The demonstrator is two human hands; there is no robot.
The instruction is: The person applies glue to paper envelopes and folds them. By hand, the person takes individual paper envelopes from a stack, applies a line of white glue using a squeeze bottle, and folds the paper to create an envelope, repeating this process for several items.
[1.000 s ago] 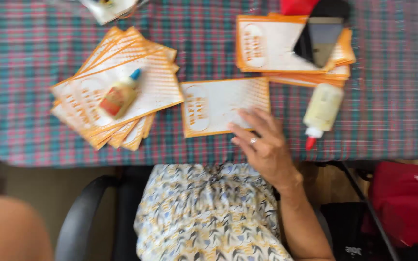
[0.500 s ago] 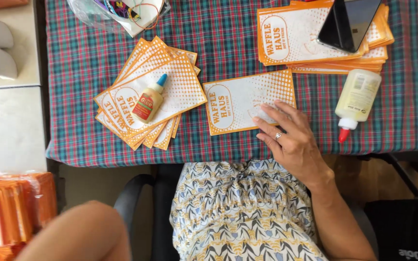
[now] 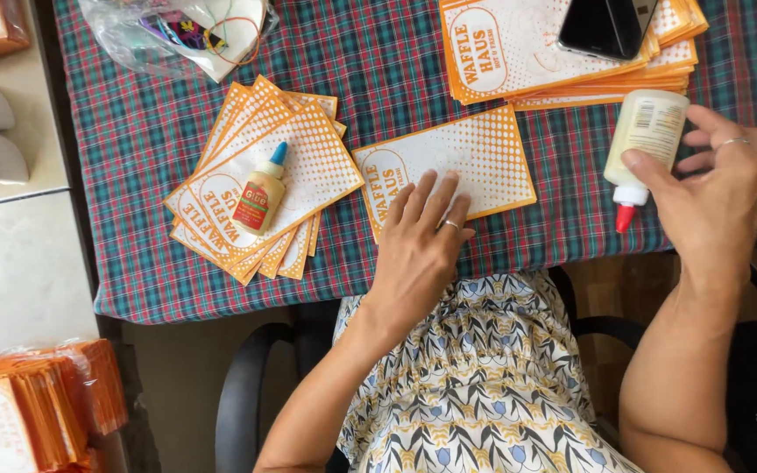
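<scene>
My left hand (image 3: 420, 250) lies flat, fingers spread, on the single orange-and-white card (image 3: 475, 162). At three o'clock my right hand (image 3: 713, 197) grips the cream glue bottle (image 3: 643, 140), red tip down. At nine o'clock a smaller bottle (image 3: 261, 193) rests on the fanned cards (image 3: 308, 171).

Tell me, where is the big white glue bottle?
In the head view, the white glue bottle lies at the right, in the right hand, below the stack of orange cards.
</scene>
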